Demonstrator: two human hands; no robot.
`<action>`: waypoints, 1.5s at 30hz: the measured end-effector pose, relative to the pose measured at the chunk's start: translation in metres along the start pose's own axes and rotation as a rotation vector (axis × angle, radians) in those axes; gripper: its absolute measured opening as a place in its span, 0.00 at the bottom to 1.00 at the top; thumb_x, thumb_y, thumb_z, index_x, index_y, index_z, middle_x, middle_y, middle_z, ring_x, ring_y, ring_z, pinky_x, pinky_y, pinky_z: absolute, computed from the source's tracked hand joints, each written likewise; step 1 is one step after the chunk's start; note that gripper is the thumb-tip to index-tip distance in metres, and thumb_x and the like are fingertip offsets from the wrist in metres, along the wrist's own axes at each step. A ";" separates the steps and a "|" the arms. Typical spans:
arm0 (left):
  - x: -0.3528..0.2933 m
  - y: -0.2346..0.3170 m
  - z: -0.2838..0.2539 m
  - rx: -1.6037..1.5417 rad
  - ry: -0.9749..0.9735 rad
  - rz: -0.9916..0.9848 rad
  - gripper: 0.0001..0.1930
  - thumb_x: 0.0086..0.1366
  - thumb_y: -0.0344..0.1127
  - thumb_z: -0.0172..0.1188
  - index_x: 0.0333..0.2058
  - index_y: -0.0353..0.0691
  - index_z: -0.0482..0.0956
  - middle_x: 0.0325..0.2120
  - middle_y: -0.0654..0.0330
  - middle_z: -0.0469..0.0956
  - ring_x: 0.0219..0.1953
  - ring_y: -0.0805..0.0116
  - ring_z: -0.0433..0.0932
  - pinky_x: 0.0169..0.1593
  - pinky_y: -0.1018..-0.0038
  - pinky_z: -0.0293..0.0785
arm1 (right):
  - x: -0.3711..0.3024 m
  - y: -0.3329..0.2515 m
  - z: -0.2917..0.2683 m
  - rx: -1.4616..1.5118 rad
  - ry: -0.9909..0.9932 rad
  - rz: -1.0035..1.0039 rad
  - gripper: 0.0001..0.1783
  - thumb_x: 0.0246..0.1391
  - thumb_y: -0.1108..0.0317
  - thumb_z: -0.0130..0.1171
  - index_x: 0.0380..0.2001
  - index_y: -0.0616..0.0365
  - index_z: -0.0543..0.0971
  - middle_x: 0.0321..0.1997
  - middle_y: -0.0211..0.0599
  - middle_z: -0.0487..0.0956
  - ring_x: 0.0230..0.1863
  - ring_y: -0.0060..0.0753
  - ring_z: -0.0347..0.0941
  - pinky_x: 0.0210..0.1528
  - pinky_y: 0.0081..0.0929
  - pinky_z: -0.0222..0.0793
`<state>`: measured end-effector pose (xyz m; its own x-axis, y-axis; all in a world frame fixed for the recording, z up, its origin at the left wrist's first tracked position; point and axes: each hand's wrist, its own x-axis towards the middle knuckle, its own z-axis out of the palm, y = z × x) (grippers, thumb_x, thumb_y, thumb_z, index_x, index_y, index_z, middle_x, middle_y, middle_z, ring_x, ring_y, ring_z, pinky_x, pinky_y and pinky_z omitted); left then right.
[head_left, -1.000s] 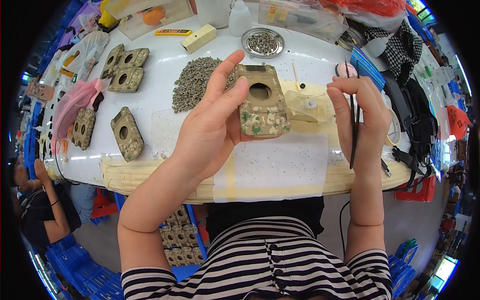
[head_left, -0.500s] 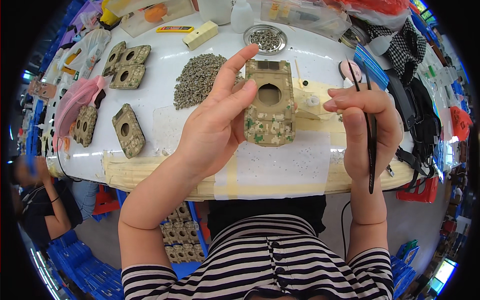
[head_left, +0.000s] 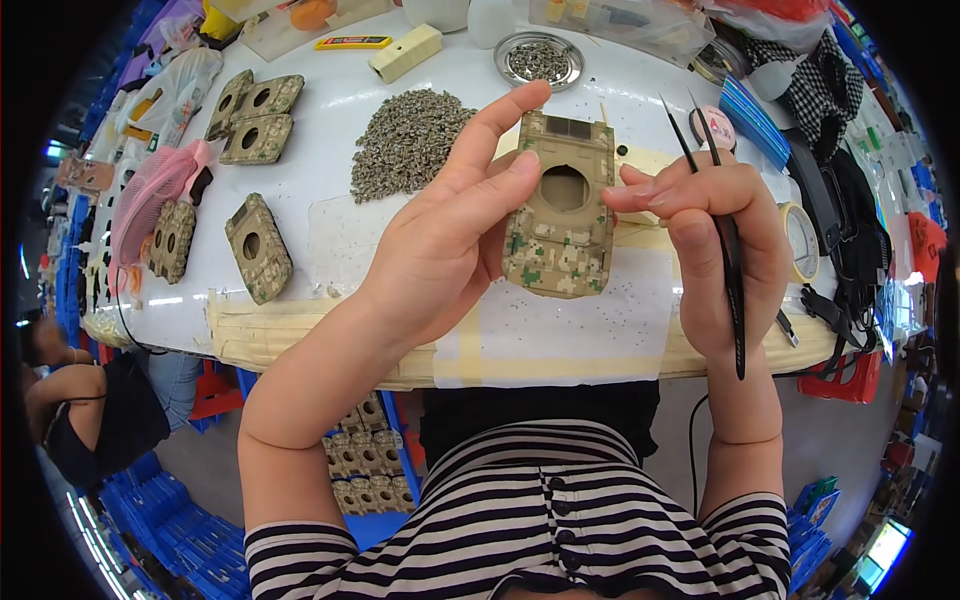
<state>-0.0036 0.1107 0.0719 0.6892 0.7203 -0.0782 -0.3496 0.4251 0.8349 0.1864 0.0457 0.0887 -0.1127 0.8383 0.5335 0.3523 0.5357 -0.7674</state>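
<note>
My left hand holds up a toy tank hull in tan and green pixel camouflage, thumb along its left edge and forefinger stretched past its far end. A round hole opens in the middle of the hull's top, with a dark grille panel beyond it. In my right hand are black tweezers, tucked between the fingers with their parted tips pointing away from me. The right thumb is bent, and the right fingertips reach the hull's right edge; whether they pinch anything there I cannot tell.
A heap of small grey-brown parts lies beyond my left hand, and a metal dish holds more. Several camouflage hulls rest at left near a pink mesh bag. A tape roll sits at right; a person sits at far left.
My right hand has come in to the left, so its fingertips now meet the hull's edge. The hull has shifted slightly rightward in the picture, still in my left hand.
</note>
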 end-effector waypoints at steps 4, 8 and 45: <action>0.000 -0.001 -0.003 0.011 -0.012 -0.006 0.26 0.69 0.39 0.45 0.63 0.50 0.51 0.41 0.67 0.73 0.29 0.88 0.66 0.29 0.88 0.60 | 0.000 0.001 0.001 -0.002 0.001 -0.005 0.09 0.62 0.67 0.45 0.33 0.62 0.70 0.33 0.41 0.75 0.38 0.34 0.76 0.55 0.44 0.67; 0.000 0.000 0.000 -0.021 -0.008 -0.006 0.26 0.69 0.39 0.45 0.63 0.50 0.50 0.42 0.65 0.72 0.35 0.85 0.69 0.33 0.86 0.64 | 0.000 0.000 0.001 -0.020 0.003 0.000 0.09 0.62 0.67 0.46 0.33 0.62 0.70 0.33 0.41 0.75 0.38 0.34 0.76 0.55 0.43 0.67; 0.004 0.014 -0.019 -0.118 0.208 0.102 0.30 0.69 0.36 0.39 0.65 0.40 0.37 0.52 0.52 0.65 0.48 0.65 0.73 0.47 0.66 0.76 | -0.036 -0.008 0.008 -0.507 0.316 0.137 0.52 0.50 0.25 0.30 0.51 0.70 0.64 0.44 0.53 0.76 0.49 0.41 0.73 0.56 0.33 0.62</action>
<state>-0.0176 0.1299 0.0733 0.5057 0.8547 -0.1172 -0.4904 0.3966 0.7761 0.1805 0.0117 0.0734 0.2185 0.7842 0.5808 0.7512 0.2447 -0.6130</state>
